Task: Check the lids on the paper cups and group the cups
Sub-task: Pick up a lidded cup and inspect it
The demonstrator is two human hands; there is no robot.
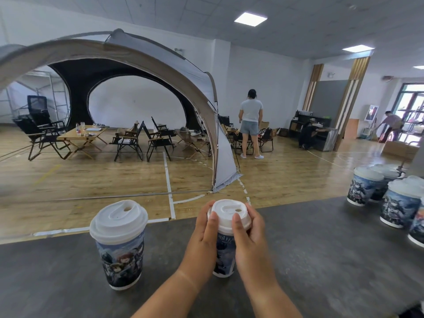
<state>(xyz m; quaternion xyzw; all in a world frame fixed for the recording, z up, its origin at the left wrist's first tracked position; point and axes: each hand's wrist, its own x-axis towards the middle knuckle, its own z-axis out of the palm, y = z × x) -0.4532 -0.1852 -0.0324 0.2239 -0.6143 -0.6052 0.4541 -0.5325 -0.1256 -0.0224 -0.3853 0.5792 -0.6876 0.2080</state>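
Paper cup [226, 251], where?

Near middle of the dark grey counter [321, 260], standing, white lid [229, 211] on. Room behind: wood floor [103, 180], big tent [137, 56] far left with folding chairs [158, 138] under it, a person [250, 120] standing far centre.

Hands?

Both the left hand [202, 239] and right hand [251, 237] wrapped round that cup's top, thumbs pressing the lid rim.

Other cups?

One lidded cup [121, 255] just left, apart from the hands. Then a cluster of lidded cups [364, 189] at the right, close together.

Contents?

Can't tell, lids cover everything.

Anything cut off?

The cluster runs off the right edge, count unclear. Held cup's print is mostly hidden by the hands.
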